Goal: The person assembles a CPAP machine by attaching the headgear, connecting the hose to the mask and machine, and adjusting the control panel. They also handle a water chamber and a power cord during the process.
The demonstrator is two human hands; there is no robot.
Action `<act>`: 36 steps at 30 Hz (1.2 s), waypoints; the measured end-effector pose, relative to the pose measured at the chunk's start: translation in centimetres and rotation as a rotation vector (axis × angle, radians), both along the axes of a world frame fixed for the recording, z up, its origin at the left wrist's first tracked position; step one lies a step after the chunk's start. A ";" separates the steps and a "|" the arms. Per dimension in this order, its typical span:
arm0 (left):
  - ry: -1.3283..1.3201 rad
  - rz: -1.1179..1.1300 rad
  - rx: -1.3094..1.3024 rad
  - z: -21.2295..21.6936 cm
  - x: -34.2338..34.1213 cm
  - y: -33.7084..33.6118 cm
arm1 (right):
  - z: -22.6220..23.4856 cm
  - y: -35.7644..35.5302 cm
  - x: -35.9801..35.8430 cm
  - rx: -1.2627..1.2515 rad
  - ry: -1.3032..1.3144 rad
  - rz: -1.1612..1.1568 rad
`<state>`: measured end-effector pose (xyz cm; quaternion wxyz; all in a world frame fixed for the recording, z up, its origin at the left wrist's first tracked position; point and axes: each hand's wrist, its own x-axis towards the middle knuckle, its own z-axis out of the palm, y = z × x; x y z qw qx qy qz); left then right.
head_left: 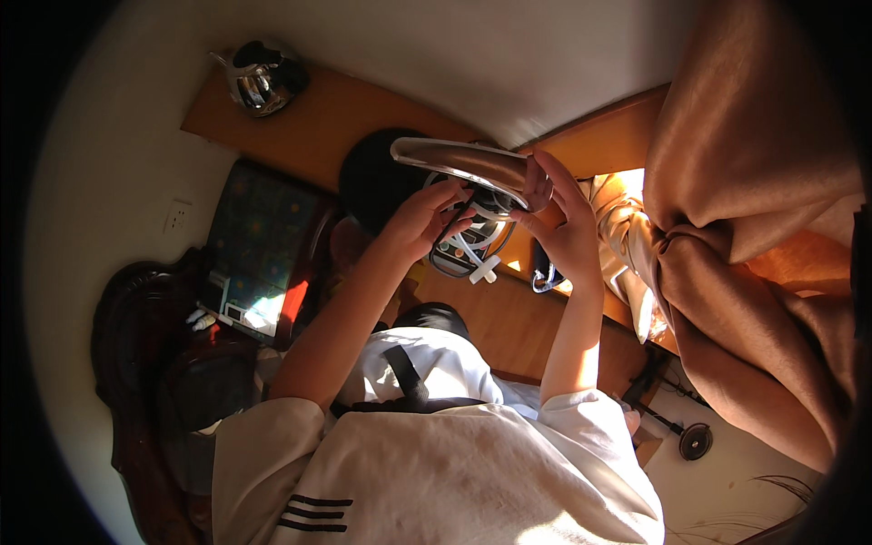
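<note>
Being gripped at its right end by the right hand (pixel 570 227), one curved piece (pixel 468 161) is raised beside black and white cables (pixel 465 245); the left hand (pixel 420 222) is loosely curled, its hold unclear. One kettle (pixel 263 86) is seen, contents hidden. A glossy, brownish, silver-rimmed surface is shown by the piece.

Harsh light glares beside the brown curtain (pixel 754 118), right of centre, shadow darkens the lower left, and edges bend.
</note>
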<state>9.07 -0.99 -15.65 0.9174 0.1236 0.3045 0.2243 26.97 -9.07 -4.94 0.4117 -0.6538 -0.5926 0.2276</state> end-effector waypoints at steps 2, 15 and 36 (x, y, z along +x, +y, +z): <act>0.074 -0.087 0.091 0.8 -0.4 0.1 | 0.5 -0.5 -1.0 0.093 -0.193 -0.119; 0.773 -0.094 1.474 5.4 -2.2 -5.2 | -7.2 -5.3 -7.5 -0.172 0.855 -0.355; 0.725 0.070 2.023 -5.2 3.2 6.3 | -7.0 -3.7 -6.3 -0.353 0.603 -0.311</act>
